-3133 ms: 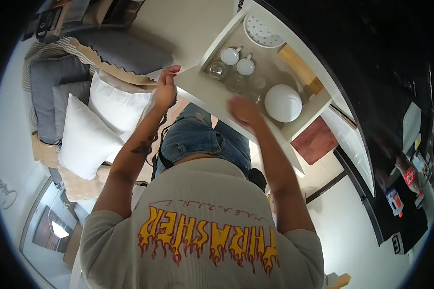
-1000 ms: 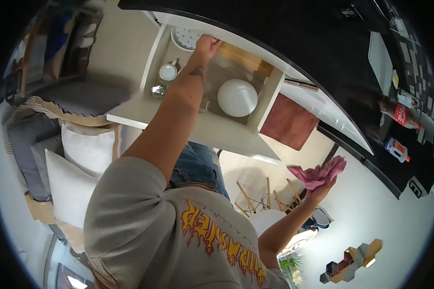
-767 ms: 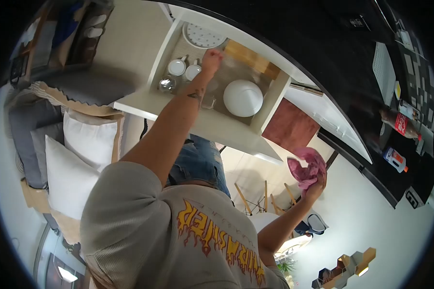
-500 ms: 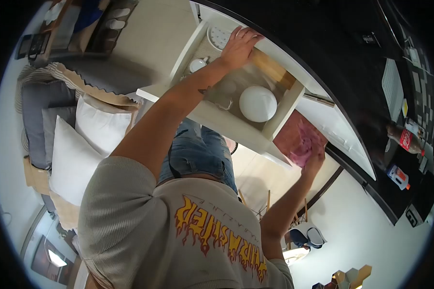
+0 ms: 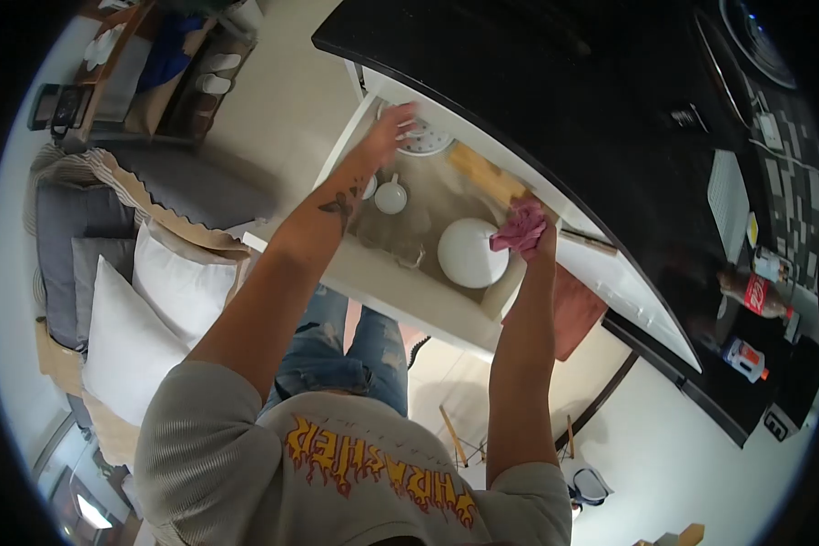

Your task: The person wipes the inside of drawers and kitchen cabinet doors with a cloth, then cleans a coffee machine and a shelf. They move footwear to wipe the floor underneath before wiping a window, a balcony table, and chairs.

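Your right hand (image 5: 539, 238) is clamping a crumpled pink cloth (image 5: 517, 227) beside the smooth round white bowl (image 5: 469, 255). Your left hand (image 5: 393, 126) is reaching at the dotted disc (image 5: 428, 141), its grip too blurred to tell.

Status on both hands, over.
Left hand at perforated plate, grip unclear. Right hand clutches pink cloth at white bowl rim. Cup beside left forearm.

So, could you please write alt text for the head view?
A person's right hand holds a pink cloth over an open white drawer, beside a white bowl; the left hand reaches a dotted plate at its far end.
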{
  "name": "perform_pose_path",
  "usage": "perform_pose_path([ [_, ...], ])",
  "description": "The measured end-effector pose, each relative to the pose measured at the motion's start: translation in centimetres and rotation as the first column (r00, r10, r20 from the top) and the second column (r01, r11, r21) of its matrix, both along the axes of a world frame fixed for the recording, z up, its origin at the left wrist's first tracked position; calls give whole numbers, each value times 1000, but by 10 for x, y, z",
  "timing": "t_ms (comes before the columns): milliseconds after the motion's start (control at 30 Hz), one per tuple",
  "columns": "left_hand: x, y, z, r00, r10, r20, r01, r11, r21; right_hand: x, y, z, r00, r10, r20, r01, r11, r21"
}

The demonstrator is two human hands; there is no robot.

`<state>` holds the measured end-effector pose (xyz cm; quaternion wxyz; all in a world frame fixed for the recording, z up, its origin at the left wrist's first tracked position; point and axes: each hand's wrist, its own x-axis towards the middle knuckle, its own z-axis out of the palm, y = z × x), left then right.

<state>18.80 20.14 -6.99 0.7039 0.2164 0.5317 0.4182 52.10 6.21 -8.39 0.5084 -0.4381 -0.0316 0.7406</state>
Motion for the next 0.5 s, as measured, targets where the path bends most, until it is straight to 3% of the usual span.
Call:
perform_pose_path([
  [33,8,1,1,984,-32,176,32,999,2,-7,12,2,999,-38,17,36,997,67],
  [67,15,1,2,986,-21,166,21,1000,2,-15,23,3,997,-77,29,73,989,131],
  [100,22,0,1,977,99,189,-93,995,-40,-25,30,5,964,-265,16,265,964,38],
  [133,26,3,-9,954,216,207,-204,976,-81,-29,31,-2,966,-259,5,259,965,34],
  [200,32,10,-17,958,228,172,-215,972,-91,-29,35,-12,872,-471,-129,478,878,26],
  [233,37,7,-14,945,275,178,-264,961,-82,-20,34,-29,915,-355,-189,381,916,126],
  [267,43,4,-12,929,320,185,-313,947,-71,-12,33,-45,916,-351,-194,378,917,126],
  [333,51,6,-13,916,307,258,-315,949,-11,-2,33,-69,929,-135,-345,298,825,479],
  [367,53,8,-11,915,313,253,-317,948,-25,0,36,-78,890,-287,-354,402,861,313],
  [500,51,11,-23,915,345,208,-343,938,-47,-10,28,-69,907,-333,-259,396,882,253],
])
